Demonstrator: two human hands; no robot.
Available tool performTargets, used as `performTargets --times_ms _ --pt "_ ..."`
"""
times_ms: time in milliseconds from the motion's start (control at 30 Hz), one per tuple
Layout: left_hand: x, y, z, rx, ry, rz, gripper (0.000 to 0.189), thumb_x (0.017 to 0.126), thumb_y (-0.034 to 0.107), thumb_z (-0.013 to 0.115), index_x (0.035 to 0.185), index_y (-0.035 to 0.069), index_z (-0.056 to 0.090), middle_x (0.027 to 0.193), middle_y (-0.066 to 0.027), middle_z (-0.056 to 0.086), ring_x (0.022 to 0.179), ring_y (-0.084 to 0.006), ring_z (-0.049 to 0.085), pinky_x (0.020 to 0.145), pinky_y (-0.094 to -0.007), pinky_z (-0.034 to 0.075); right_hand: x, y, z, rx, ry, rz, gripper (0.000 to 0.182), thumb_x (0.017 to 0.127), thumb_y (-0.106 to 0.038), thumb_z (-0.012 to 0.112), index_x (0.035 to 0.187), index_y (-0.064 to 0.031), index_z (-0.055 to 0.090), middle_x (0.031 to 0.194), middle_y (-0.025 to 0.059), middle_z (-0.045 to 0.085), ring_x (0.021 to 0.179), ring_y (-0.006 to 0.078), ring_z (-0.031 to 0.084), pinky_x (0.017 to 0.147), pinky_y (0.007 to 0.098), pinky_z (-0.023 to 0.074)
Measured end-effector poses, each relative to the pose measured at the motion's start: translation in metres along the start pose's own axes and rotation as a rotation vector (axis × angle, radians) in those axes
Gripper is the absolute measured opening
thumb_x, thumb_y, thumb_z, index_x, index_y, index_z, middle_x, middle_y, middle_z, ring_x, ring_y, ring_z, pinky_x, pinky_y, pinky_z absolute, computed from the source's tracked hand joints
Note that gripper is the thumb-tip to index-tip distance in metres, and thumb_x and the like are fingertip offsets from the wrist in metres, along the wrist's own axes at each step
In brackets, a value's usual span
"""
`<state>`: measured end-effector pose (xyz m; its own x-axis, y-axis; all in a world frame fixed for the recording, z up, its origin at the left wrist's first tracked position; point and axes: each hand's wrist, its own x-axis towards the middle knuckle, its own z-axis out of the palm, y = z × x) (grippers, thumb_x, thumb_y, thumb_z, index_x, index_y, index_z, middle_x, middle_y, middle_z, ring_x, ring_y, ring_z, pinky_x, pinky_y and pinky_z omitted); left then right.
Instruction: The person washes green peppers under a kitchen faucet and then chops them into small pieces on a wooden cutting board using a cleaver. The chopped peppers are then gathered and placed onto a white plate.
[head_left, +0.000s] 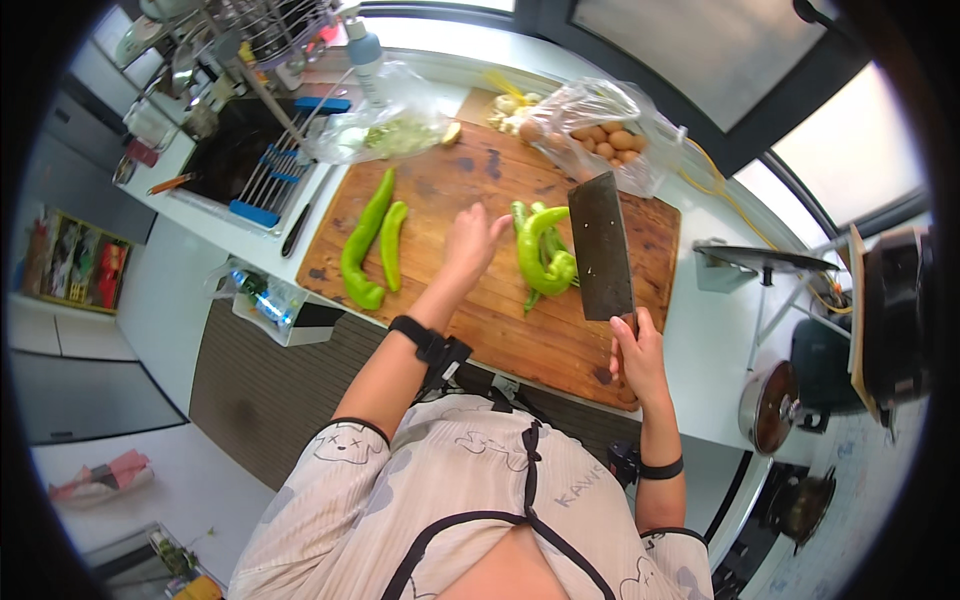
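Observation:
My right hand (636, 352) grips the handle of a cleaver (602, 251), its broad dark blade raised over the right part of a wooden cutting board (450, 322). Beside the blade, a curled green pepper (534, 262) lies on top of other green peppers, partly hidden behind the blade. My left hand (474, 244) is over the middle of the board with nothing in it, thumb held out towards that pile. On the board's left side rest a long green pepper (366, 240) and a shorter green piece (390, 246), side by side and apart from both hands.
Behind the board are a plastic bag of eggs (611, 142), garlic (510, 109) and a bag of chopped greens (397, 135). A black-handled knife (296, 231) lies near the sink (232, 150). At right stand a lidded pan (769, 409) and a folding rack (772, 315).

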<state>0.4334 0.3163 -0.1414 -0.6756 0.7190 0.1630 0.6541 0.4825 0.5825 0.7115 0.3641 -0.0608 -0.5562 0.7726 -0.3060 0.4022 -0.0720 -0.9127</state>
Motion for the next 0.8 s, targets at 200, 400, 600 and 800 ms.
performTargets --times_ms 200,400,600,800 --pt "-0.020 -0.080 -0.069 0.494 0.103 -0.233 0.028 0.067 0.018 0.069 0.085 0.001 0.056 0.085 -0.0158 0.058 0.080 -0.0312 0.056 0.068 -0.0379 0.047 0.022 -0.029 0.046 0.015 -0.247 -0.033 0.020 0.086 -0.021 0.050 0.082 -0.0032 0.042 0.050 0.0010 0.045 0.037 0.0085 0.045 0.032 0.0232 0.0339" --pt "-0.012 -0.100 -0.051 0.218 0.007 -0.245 0.034 0.062 0.016 0.072 0.088 0.000 0.057 0.084 -0.0191 0.060 0.081 -0.0333 0.058 0.069 -0.0403 0.047 0.046 -0.023 0.080 -0.102 -0.288 -0.012 0.024 0.084 -0.024 0.052 0.080 -0.0032 0.041 0.049 0.0027 0.043 0.035 0.0117 0.045 0.032 0.0259 0.0354" --pt "-0.001 -0.070 -0.012 -0.129 0.007 -0.171 0.028 0.063 0.015 0.069 0.088 0.004 0.061 0.079 -0.0187 0.061 0.076 -0.0364 0.058 0.069 -0.0419 0.046 0.052 -0.038 0.105 -0.004 -0.284 0.049 0.023 0.085 -0.023 0.051 0.078 -0.0061 0.038 0.053 0.0017 0.042 0.037 0.0106 0.045 0.031 0.0242 0.0357" --pt "0.004 -0.076 0.008 -0.250 -0.097 -0.288 0.025 0.065 0.014 0.067 0.087 0.002 0.060 0.079 -0.0196 0.061 0.077 -0.0360 0.058 0.069 -0.0441 0.045 0.050 -0.032 0.119 0.017 -0.256 0.111 0.026 0.084 -0.025 0.051 0.082 -0.0024 0.038 0.052 0.0048 0.044 0.035 0.0129 0.046 0.030 0.0268 0.0372"
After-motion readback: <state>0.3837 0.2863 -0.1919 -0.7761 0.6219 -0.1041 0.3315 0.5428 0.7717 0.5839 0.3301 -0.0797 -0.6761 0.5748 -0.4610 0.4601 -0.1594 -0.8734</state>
